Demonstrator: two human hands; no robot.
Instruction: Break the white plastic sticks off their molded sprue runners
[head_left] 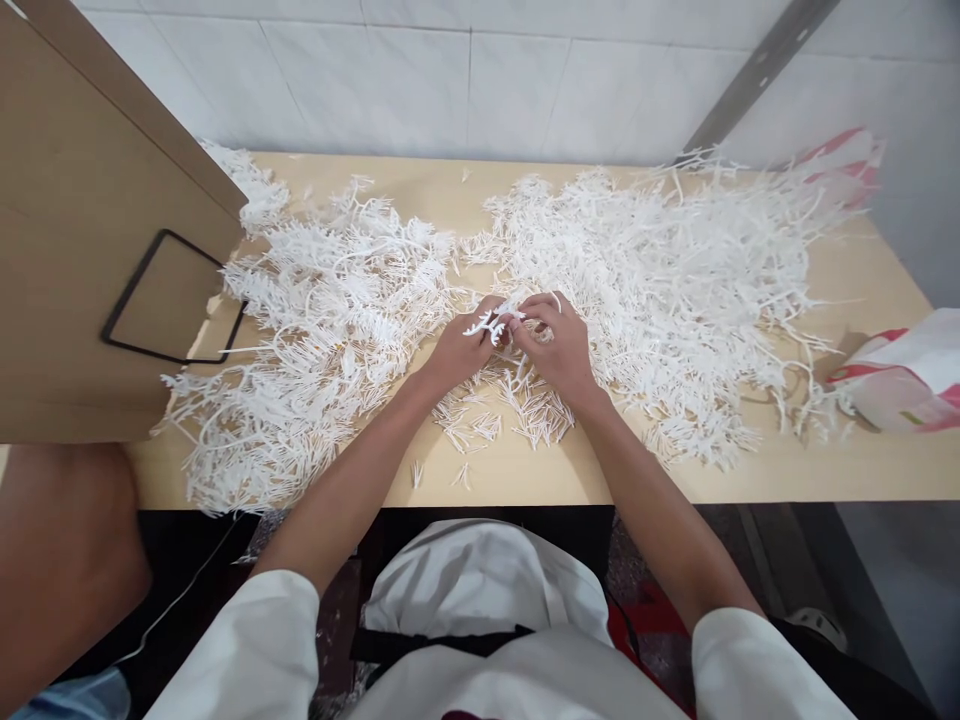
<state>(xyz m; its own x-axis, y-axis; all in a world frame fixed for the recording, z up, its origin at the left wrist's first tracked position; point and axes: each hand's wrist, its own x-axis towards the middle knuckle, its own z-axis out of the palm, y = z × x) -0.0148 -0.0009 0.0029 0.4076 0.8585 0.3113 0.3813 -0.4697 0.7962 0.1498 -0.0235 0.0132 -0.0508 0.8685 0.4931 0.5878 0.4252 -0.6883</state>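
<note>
Both hands meet over the middle of the table, with a white plastic sprig (491, 325) between them. My left hand (466, 345) is closed around the sprig, whose small branched tips stick out past the fingers. Pinched fingers of my right hand (559, 340) grip the same piece from the other side. Below the hands lie loose short white twigs (541, 418). A heap of white branched sprigs (300, 370) spreads to the left, and a larger heap (645, 270) of longer white stems lies to the right.
A tall cardboard sheet (90, 220) stands on the left, near a black wire frame (112, 318). Another person's arm (67, 570) is at lower left. Red-and-white plastic bags (907, 370) sit at the right. A tiled wall (420, 85) backs the wooden table (495, 490).
</note>
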